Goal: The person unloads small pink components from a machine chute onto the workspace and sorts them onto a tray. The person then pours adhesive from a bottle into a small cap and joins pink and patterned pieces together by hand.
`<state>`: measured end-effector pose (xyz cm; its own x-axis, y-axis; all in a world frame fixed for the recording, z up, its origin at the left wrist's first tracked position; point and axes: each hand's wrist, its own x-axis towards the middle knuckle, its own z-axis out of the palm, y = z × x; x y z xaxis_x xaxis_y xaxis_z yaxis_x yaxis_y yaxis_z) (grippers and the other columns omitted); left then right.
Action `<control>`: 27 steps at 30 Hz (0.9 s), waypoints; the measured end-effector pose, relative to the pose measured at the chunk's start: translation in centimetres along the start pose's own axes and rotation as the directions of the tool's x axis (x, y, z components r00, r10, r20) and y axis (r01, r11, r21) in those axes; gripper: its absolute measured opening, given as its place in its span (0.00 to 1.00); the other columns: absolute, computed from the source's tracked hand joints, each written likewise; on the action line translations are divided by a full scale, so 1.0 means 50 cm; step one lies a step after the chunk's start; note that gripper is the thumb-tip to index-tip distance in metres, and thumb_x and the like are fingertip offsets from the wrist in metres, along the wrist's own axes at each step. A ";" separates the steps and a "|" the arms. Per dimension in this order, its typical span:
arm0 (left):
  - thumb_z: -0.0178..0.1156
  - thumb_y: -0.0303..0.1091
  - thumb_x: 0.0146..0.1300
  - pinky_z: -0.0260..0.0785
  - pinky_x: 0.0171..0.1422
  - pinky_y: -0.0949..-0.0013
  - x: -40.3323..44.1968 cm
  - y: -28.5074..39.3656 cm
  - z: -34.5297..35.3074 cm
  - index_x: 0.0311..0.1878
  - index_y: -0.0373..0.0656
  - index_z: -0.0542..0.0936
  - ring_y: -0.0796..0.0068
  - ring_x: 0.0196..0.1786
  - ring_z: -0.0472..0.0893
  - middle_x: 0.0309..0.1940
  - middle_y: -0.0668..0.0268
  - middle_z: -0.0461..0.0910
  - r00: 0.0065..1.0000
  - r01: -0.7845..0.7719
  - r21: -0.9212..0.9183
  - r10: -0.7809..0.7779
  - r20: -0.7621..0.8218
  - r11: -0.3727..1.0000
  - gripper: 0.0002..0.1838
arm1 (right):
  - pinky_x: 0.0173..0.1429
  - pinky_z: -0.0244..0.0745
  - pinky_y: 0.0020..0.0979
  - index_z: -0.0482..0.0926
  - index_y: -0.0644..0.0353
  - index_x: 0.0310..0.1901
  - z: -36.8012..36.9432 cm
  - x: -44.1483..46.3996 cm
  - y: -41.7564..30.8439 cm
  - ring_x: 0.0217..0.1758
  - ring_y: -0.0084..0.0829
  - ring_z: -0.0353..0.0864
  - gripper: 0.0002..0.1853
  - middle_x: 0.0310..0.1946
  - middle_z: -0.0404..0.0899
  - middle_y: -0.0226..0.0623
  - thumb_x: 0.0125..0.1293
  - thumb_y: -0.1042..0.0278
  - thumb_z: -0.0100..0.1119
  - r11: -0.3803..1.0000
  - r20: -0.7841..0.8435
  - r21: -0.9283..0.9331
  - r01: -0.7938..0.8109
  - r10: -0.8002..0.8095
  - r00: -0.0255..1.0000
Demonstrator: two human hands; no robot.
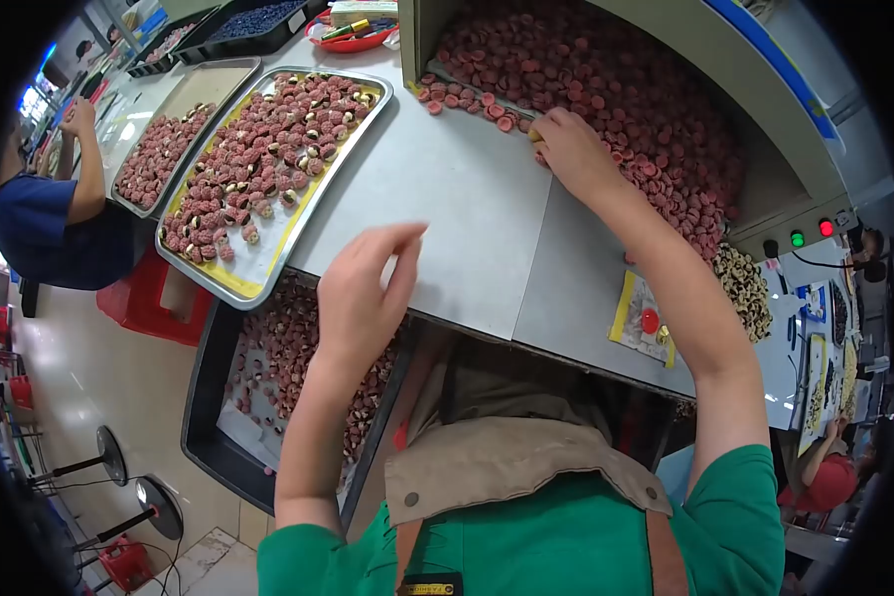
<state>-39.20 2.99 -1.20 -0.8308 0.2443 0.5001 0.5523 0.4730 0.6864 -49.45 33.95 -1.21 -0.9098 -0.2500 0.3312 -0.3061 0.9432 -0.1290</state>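
My right hand (574,151) reaches to the near edge of a heap of small pinkish-red round caps (656,174). Its fingers are curled together, with something yellowish at the fingertips; what they grip is hidden. My left hand (368,288) hangs over the front of the grey worktop (447,189), thumb and forefinger brought together. Anything between those fingertips is too small to make out. To its left a metal tray (382,96) on a yellow-edged sheet bears many bumpy pinkish-red pieces (258,159), some showing black and cream parts.
A box-like housing (785,94) surrounds the heap. Black-and-cream pieces (743,288) lie right of it, near a yellow-edged card (644,318). Below the worktop is a black bin (204,397) of pieces. A co-worker in dark blue (55,223) sits left beside a second tray (154,204).
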 end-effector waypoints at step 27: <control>0.59 0.27 0.57 0.70 0.63 0.52 -0.136 0.045 0.143 0.46 0.43 0.84 0.56 0.55 0.79 0.49 0.60 0.82 0.992 -0.107 -0.181 0.093 -0.086 0.978 0.13 | 0.52 0.77 0.33 0.77 0.59 0.57 -0.046 -0.028 -0.413 0.47 0.33 0.80 0.22 0.55 0.75 0.39 0.61 0.72 0.70 0.648 -0.002 0.621 0.441 -0.562 0.827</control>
<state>-32.79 8.44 -6.86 -0.7670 0.2134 0.6051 0.6413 0.2835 0.7129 -41.21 15.34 3.16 -0.5799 -0.7365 0.3481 -0.7739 0.3646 -0.5179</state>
